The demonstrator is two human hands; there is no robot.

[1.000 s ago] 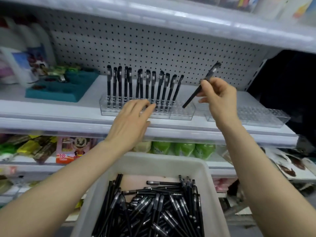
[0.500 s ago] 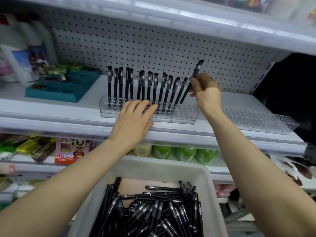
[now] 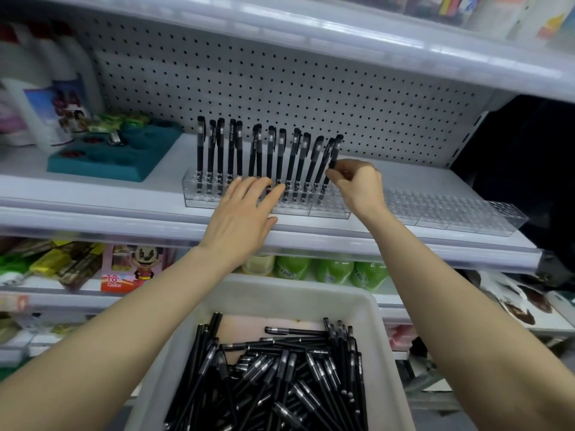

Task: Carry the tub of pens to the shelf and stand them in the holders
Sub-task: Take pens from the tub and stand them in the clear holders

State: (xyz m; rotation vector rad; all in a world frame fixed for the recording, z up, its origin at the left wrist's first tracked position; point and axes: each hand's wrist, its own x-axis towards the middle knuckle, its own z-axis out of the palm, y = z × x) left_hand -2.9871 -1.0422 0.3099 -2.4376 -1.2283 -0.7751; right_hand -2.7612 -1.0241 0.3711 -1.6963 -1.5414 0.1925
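Shelf point(image 3: 93, 194) holder point(image 3: 199, 195) partly hidden by left hand point(image 3: 242, 213); right hand point(image 3: 357, 185) pinches pen point(image 3: 335, 149).

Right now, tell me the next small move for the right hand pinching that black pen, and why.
Probably push the black capped pen straight down and let go: the right hand pinches it, leaning, its lower end apparently in the clear plastic holder, which the left hand rests on.

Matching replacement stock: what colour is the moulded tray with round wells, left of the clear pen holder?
The moulded tray is teal; the head view shows it best.
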